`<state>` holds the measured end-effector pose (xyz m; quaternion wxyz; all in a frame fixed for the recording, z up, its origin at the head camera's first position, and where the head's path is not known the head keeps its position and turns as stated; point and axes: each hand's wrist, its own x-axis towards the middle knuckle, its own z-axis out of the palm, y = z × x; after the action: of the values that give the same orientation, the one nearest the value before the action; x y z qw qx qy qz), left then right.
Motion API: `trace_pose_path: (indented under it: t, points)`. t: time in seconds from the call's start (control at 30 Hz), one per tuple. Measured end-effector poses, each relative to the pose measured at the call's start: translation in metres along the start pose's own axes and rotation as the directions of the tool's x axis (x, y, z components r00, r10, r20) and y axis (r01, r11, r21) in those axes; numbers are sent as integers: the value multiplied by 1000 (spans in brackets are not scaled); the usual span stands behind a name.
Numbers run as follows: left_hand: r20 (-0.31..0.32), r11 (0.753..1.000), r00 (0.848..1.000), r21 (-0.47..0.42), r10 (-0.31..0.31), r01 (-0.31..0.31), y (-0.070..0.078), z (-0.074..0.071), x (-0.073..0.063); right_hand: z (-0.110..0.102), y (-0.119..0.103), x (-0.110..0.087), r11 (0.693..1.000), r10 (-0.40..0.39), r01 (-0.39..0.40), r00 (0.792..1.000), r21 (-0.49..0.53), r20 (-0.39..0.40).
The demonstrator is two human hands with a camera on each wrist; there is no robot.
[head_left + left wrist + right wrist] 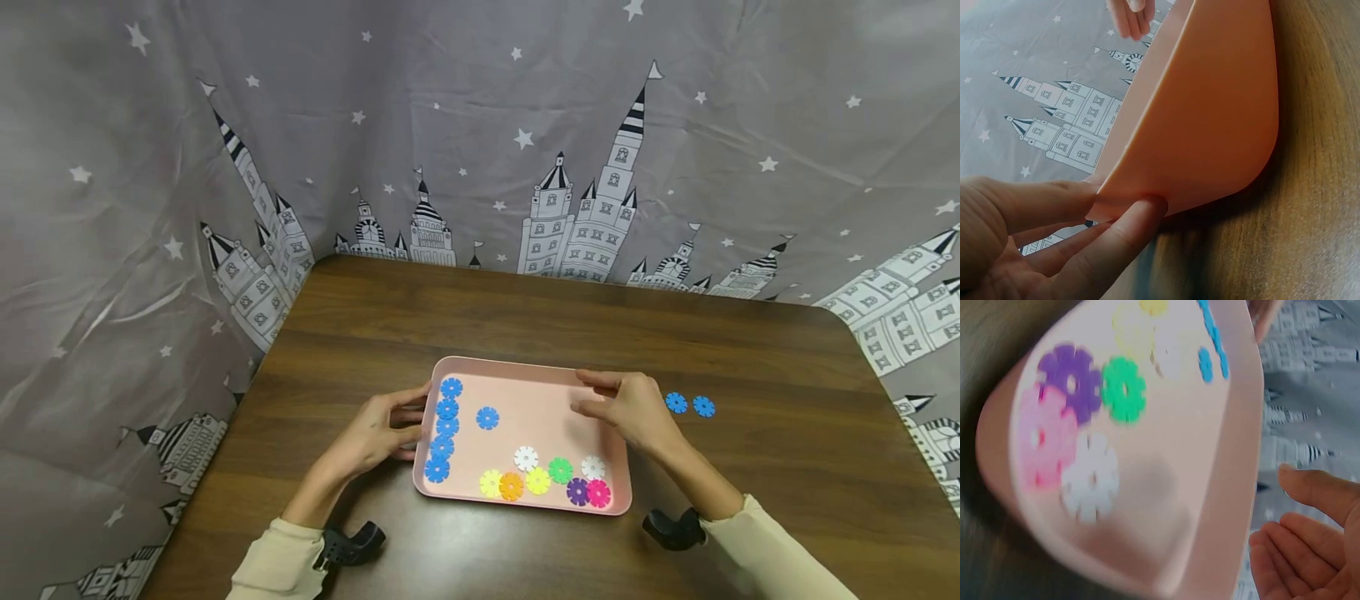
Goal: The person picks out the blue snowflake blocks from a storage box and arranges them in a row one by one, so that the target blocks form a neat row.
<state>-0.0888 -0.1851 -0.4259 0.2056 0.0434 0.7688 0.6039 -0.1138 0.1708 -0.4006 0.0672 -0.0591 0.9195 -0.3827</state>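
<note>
A pink tray (540, 392) lies on the wooden table. My left hand (382, 429) grips its left side; in the left wrist view the thumb (1141, 215) presses the outer wall and the index finger touches the rim. Over the tray's right end, my right hand (626, 408) hovers with thumb and fingers apart, holding nothing. Several blue notched plastic discs (442, 447) line the tray's left wall, one blue disc (487, 417) lying apart. Along the near side are a green disc (560, 470), a purple disc (1072, 381), a pink disc (1044, 440), plus white, yellow and orange ones.
Two blue discs (690, 404) lie on the table (787, 467) to the right of the tray. A grey curtain (450, 100) printed with castles and stars hangs behind the table and at its sides. Black camera mounts (352, 546) sit on both wrists.
</note>
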Motion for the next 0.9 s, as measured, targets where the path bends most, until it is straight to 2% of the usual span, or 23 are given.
trace_pose_path:
  t: [0.3, 0.5, 0.73, 0.9]
  points:
    - [1, 1000, 1000, -22, 21, -21, -3, 0, 1, 37, -21, 10, 992, -111, 106, 991, 74, 77]
    - [7, 998, 1000, -50, 28, -28, -4, -1, 0, 58, -33, 14, 984, -139, 117, 978, 136, 158]
    - [18, 998, 999, -61, 30, -29, -4, -1, -1, 79, -39, 19, 980, -186, 169, 966, 109, 179]
    - [16, 998, 1000, -60, 21, -20, -6, -2, 0, 90, -41, 22, 984, -173, 161, 968, 78, 183]
